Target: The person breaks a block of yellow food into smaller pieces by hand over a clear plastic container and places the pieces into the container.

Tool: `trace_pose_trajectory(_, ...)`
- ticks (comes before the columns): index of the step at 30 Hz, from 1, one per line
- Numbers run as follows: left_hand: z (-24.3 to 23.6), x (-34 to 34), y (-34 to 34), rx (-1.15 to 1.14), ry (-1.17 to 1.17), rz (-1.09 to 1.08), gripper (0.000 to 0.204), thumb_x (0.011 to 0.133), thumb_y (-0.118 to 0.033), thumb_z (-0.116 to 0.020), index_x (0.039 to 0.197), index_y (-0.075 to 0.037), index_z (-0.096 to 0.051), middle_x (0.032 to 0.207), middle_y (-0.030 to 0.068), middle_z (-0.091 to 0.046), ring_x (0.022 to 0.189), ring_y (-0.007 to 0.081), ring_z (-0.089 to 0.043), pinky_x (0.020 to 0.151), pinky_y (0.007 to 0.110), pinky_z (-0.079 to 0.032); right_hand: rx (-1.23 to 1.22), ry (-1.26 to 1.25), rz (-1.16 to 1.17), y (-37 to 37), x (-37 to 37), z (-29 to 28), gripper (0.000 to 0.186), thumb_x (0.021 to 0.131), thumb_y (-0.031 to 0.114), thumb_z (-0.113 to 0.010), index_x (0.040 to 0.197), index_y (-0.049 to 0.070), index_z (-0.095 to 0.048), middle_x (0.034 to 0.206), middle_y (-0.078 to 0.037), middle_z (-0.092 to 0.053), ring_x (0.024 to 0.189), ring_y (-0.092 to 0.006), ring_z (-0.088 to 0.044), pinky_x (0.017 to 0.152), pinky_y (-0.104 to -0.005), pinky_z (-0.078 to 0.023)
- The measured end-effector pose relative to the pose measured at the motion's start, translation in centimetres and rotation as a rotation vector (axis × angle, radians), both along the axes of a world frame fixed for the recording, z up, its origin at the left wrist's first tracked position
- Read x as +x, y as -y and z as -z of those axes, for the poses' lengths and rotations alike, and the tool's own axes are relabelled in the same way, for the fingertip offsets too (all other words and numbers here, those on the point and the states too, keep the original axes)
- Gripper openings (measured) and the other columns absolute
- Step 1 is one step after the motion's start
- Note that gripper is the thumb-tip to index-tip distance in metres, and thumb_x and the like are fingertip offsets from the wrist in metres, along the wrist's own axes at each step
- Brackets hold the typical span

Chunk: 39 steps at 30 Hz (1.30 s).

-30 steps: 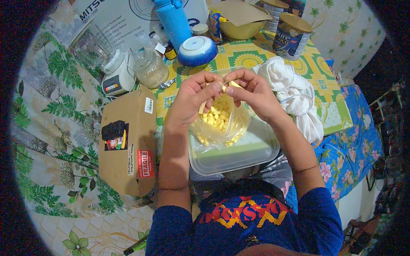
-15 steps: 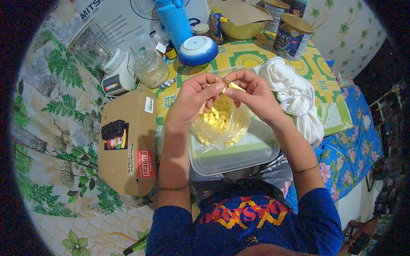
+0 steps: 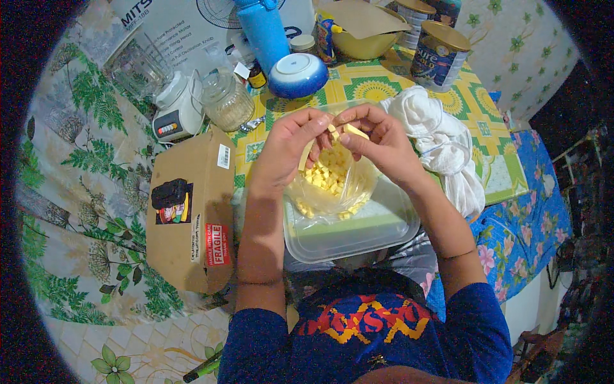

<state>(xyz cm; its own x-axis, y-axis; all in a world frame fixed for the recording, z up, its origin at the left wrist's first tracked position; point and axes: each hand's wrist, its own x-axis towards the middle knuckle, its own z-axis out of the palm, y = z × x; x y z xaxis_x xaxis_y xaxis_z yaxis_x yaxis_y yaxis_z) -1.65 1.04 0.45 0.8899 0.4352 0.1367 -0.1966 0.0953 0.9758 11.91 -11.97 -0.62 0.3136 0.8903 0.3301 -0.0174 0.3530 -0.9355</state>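
Head view: we see left grip [image 3: 292, 142] and right grip [image 3: 384, 142] pinching yellow pieces [image 3: 355, 132], fingertips close together; the clear bag [image 3: 360, 187] of yellow cubes [image 3: 325, 180] lies just below both.

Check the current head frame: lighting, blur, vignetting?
Head view: black vignette at the sides, speckled with noise; same view, shadow on the picture-right side of the cardboard box, sheen on the plastic bag; no obvious smear on left hand or right hand, but the yellow pieces in them look soft.
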Motion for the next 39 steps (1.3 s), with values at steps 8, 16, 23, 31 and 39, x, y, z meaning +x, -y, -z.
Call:
trace_pose_trajectory(8,0.2,0.1,-0.2,0.024,0.031,-0.007,0.021,0.089,-0.021,-0.057,0.095,-0.001,-0.061,0.069,0.0024,-0.058,0.050,0.0049,-0.049,0.040,0.017,-0.036,-0.052,0.028,-0.006,0.2,-0.1,-0.2,0.027,0.081,0.010,-0.067,0.105,0.004,-0.056,0.098,-0.001,-0.060,0.081,-0.0053,-0.055,0.061,-0.0188,-0.044)
trace_pose_trajectory(16,0.2,0.2,-0.2,0.072,0.048,-0.064,0.018,0.088,-0.019,-0.060,0.094,-0.002,-0.061,0.070,0.0011,-0.057,0.050,0.0034,-0.046,0.041,0.016,-0.034,-0.004,0.030,0.002,0.1,-0.1,-0.1,0.025,0.082,0.010,-0.066,0.104,0.003,-0.056,0.098,-0.003,-0.061,0.087,-0.0075,-0.056,0.069,-0.0206,-0.046)
trace_pose_trajectory(23,-0.1,-0.1,-0.3,0.014,0.120,-0.223,0.018,0.086,-0.021,-0.063,0.089,-0.004,-0.060,0.067,0.0006,-0.055,0.049,0.0031,-0.044,0.041,0.016,-0.034,-0.030,0.053,0.035,-0.1,-0.3,0.3,0.023,0.079,0.004,-0.068,0.100,0.002,-0.057,0.099,-0.002,-0.059,0.091,-0.0084,-0.056,0.081,-0.0236,-0.047)
trace_pose_trajectory(31,0.1,-0.1,-0.4,-0.001,0.126,-0.170,0.020,0.086,-0.023,-0.064,0.088,-0.004,-0.060,0.067,-0.0003,-0.056,0.050,0.0032,-0.046,0.041,0.016,-0.034,-0.089,0.090,0.037,0.3,-0.5,-0.4,0.024,0.080,0.009,-0.069,0.100,0.003,-0.058,0.096,0.000,-0.057,0.087,-0.0065,-0.053,0.075,-0.0212,-0.045)
trace_pose_trajectory(39,0.0,-0.1,-0.3,0.019,0.040,-0.012,0.022,0.089,-0.024,-0.059,0.092,-0.003,-0.065,0.067,-0.0006,-0.057,0.052,0.0029,-0.047,0.043,0.016,-0.034,0.041,0.110,0.118,0.5,-0.7,-0.4,0.027,0.082,0.013,-0.067,0.105,0.004,-0.057,0.088,0.002,-0.053,0.082,-0.0060,-0.050,0.073,-0.0228,-0.043)
